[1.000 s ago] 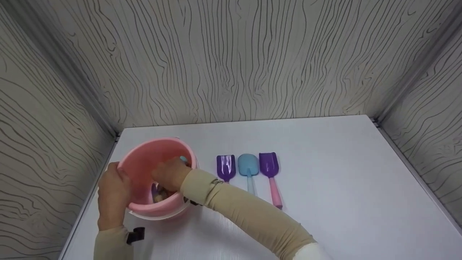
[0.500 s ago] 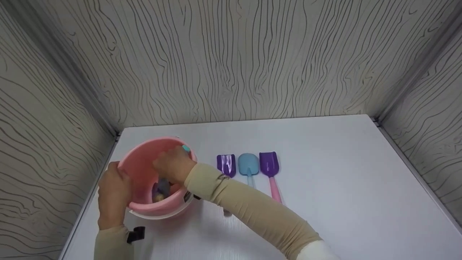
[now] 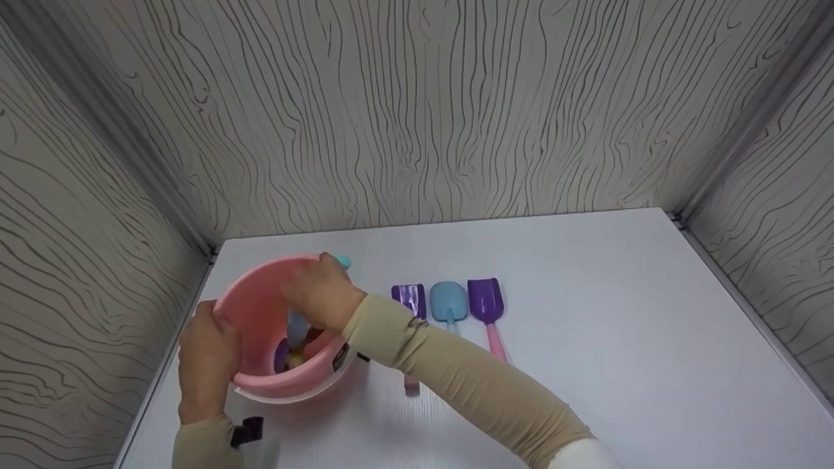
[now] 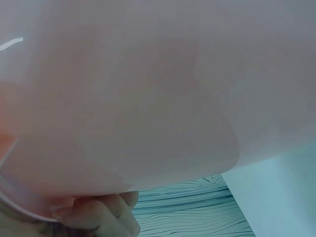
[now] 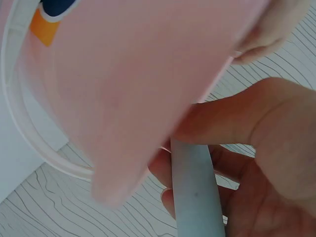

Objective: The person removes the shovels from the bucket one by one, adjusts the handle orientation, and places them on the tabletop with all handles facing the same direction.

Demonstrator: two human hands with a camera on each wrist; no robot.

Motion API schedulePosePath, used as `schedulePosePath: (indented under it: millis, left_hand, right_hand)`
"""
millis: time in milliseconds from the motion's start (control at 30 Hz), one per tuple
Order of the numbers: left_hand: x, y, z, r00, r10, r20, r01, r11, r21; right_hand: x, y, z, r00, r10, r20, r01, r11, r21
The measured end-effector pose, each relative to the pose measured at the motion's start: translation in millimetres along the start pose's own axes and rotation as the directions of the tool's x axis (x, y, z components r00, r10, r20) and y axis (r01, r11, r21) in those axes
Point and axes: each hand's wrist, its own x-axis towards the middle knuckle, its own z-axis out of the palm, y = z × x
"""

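Riding higher than half a second earlier, the light-blue plastic shovel [image 3: 297, 329] now projects its handle past the round pink plastic bucket [image 3: 257, 299] toward one o'clock, blade inside; the right hand [image 3: 324, 294] clasps the handle, the left hand [image 3: 208, 355] grips the rim at nine o'clock.

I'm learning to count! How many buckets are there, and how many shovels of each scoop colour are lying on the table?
Pink bucket: 1
Shovels with purple scoops: 2
Shovel with blue scoop: 1
Total: 4
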Motion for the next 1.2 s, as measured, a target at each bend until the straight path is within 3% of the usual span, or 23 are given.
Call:
schedulePosePath:
  millis: [233,467,600,800,933,1067,1200]
  left_hand:
    - [-1.4,0.4,0.6,0.999,0.036,-0.028,-0.036,0.999,-0.001]
    - [-3.4,1.0,1.1,0.996,0.067,-0.067,-0.066,0.998,0.015]
    - [-3.1,1.5,1.4,0.997,0.052,-0.062,-0.051,0.999,0.019]
    - [-0.8,0.4,1.7,0.998,0.036,-0.049,-0.035,0.999,0.019]
    - [-0.7,-0.8,1.0,0.999,0.026,-0.043,-0.026,1.000,0.016]
    - [-0.9,-0.7,1.0,0.999,0.019,-0.041,-0.018,1.000,0.009]
    - [-0.9,1.7,1.2,0.999,0.023,-0.038,-0.023,1.000,0.007]
  right_hand:
    - [-14.2,13.0,-6.3,0.999,-0.023,-0.043,0.029,0.989,0.144]
    - [-30.8,33.7,2.1,0.991,0.013,-0.136,0.027,0.957,0.288]
    - [-39.9,43.9,6.6,0.989,0.044,-0.141,0.019,0.907,0.421]
    - [-53.1,54.6,12.4,0.990,0.092,-0.106,-0.006,0.784,0.621]
    - [-61.5,61.2,19.6,0.984,0.092,-0.152,0.039,0.719,0.693]
    - [-70.7,68.1,27.5,0.974,0.092,-0.208,0.087,0.693,0.716]
    - [-80.8,75.1,34.1,0.967,0.130,-0.221,0.070,0.696,0.714]
